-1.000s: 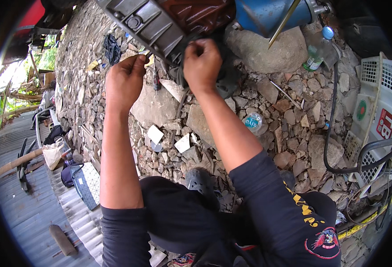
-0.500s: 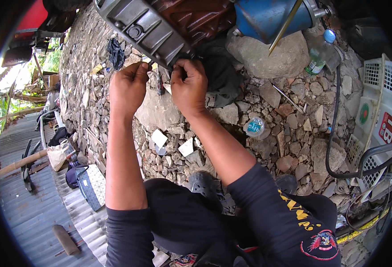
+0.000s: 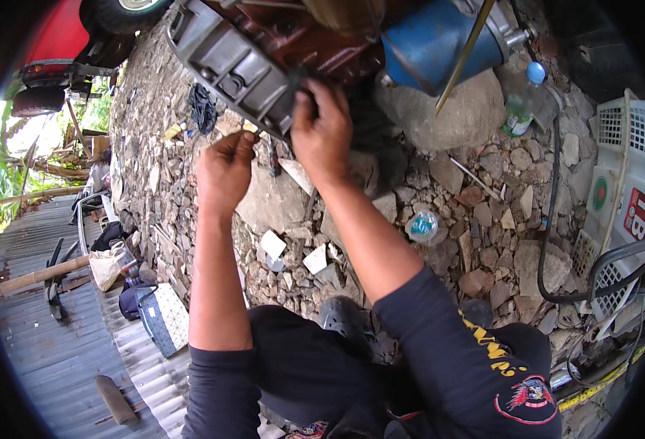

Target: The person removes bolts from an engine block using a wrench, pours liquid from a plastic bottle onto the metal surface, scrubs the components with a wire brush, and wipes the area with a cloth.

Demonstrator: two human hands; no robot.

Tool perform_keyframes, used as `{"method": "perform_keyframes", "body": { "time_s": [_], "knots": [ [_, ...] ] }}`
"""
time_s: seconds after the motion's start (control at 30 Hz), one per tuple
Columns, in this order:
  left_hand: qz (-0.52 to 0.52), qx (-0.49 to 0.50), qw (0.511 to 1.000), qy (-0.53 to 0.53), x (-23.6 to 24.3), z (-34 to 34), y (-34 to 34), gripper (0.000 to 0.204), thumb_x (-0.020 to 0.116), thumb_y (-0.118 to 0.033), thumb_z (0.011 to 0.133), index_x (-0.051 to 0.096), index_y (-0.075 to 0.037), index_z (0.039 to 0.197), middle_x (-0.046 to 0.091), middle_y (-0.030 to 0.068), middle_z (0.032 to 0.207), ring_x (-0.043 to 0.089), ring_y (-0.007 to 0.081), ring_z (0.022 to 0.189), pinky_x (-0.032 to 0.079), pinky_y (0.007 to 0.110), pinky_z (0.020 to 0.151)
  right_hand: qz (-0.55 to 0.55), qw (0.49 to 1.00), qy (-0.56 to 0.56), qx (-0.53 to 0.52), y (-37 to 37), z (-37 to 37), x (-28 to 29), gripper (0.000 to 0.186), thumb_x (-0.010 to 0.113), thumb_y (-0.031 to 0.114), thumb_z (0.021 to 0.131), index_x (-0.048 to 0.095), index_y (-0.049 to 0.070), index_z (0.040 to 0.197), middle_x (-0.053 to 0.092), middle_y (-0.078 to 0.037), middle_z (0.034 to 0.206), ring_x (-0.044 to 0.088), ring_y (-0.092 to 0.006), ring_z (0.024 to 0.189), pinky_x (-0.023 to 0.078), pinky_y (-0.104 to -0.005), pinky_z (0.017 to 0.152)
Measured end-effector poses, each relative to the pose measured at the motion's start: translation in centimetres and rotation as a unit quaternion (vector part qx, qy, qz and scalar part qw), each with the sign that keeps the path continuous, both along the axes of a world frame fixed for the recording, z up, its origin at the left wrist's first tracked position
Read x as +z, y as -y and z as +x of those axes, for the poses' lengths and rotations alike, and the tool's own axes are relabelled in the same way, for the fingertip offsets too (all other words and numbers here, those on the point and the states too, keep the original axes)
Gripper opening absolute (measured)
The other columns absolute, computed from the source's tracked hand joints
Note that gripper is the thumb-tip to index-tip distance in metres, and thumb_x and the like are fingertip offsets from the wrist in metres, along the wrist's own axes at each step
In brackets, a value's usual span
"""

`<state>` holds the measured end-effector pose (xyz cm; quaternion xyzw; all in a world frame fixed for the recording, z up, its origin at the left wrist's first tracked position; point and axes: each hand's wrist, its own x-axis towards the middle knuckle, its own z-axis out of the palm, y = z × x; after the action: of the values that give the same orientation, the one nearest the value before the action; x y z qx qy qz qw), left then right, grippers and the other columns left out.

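Observation:
A grey ribbed metal casing (image 3: 246,80) slants across the top, joined to a reddish-brown engine block (image 3: 286,33). Just below the casing's lower edge is my left hand (image 3: 224,172), its thumb and fingers pinched together; whatever is between them is too small to name. My right hand (image 3: 324,135) is closed at the casing's lower right end, with something dark and blurred at its fingertips. Dark cloth (image 3: 388,143) lies right of that hand. A blue cylinder (image 3: 439,44) sits beside the block, above a large stone (image 3: 447,110).
Rubble covers the ground. Rightward stand a plastic bottle (image 3: 523,102), a black hose (image 3: 549,219) and a white crate (image 3: 615,190). A thin metal rod (image 3: 476,179) and a clear plastic cup (image 3: 423,226) lie nearer. Corrugated sheets (image 3: 52,314) spread at left.
My right hand has moved slightly up, against the casing end, and its fingertips now blur. My left hand has dropped a little away from the casing. The view has shifted slightly.

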<state>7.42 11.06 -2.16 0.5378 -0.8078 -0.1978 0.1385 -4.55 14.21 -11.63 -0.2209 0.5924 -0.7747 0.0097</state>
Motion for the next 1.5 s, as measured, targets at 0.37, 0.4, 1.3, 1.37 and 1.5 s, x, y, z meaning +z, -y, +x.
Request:
{"method": "perform_keyframes", "body": {
  "time_s": [0.37, 0.4, 1.3, 1.37, 1.5],
  "knots": [
    [-0.022, -0.01, 0.999, 0.029, 0.2, 0.1, -0.2, 0.033, 0.059, -0.032, 0.094, 0.071, -0.002, 0.1, 0.068, 0.0101, 0.071, 0.063, 0.0144, 0.065, 0.048, 0.031, 0.063, 0.11, 0.984, -0.14, -0.01, 1.4, -3.3, 2.1, 0.015, 0.061, 0.005, 0.08, 0.069, -0.002, 0.09, 0.061, -0.022, 0.095, 0.06, -0.0367, 0.086, 0.049, -0.0402, 0.078],
    [-0.022, -0.012, 0.999, 0.033, 0.3, 0.0, 0.0, 0.032, 0.059, -0.031, 0.094, 0.071, -0.002, 0.099, 0.069, 0.0101, 0.072, 0.063, 0.0146, 0.065, 0.048, 0.031, 0.064, 0.142, 0.974, -0.175, 0.004, 1.0, -3.2, 2.5, 0.017, 0.06, 0.005, 0.079, 0.069, -0.003, 0.091, 0.061, -0.023, 0.098, 0.06, -0.0372, 0.087, 0.05, -0.0397, 0.079],
    [-0.013, -0.009, 0.999, 0.03, 0.3, 0.2, 0.2, 0.032, 0.059, -0.032, 0.095, 0.07, -0.003, 0.101, 0.066, 0.0069, 0.069, 0.058, 0.0144, 0.062, 0.047, 0.031, 0.062, 0.105, 0.958, -0.076, 0.256, -2.0, -4.4, 3.5, 0.042, 0.048, -0.004, 0.078, 0.06, -0.008, 0.118, 0.06, -0.028, 0.116, 0.06, -0.0366, 0.108, 0.047, -0.0331, 0.089],
    [-0.017, -0.01, 0.999, 0.031, 0.1, 0.5, 0.2, 0.032, 0.06, -0.032, 0.094, 0.07, -0.002, 0.101, 0.065, 0.0064, 0.069, 0.056, 0.0137, 0.061, 0.047, 0.031, 0.062, 0.094, 0.961, -0.164, 0.201, -2.3, -4.7, 5.1, 0.04, 0.048, -0.005, 0.079, 0.059, -0.008, 0.117, 0.059, -0.027, 0.117, 0.057, -0.0365, 0.112, 0.046, -0.0324, 0.092],
    [0.015, -0.014, 0.998, 0.057, 0.8, -0.4, 0.1, 0.03, 0.06, -0.029, 0.095, 0.07, -0.002, 0.102, 0.065, 0.008, 0.07, 0.058, 0.0138, 0.063, 0.047, 0.032, 0.063, -0.001, 0.952, -0.258, 0.166, 1.1, -4.1, 8.0, 0.041, 0.05, -0.004, 0.08, 0.056, -0.008, 0.12, 0.055, -0.029, 0.122, 0.055, -0.0388, 0.114, 0.046, -0.0386, 0.094]
  ]
}}
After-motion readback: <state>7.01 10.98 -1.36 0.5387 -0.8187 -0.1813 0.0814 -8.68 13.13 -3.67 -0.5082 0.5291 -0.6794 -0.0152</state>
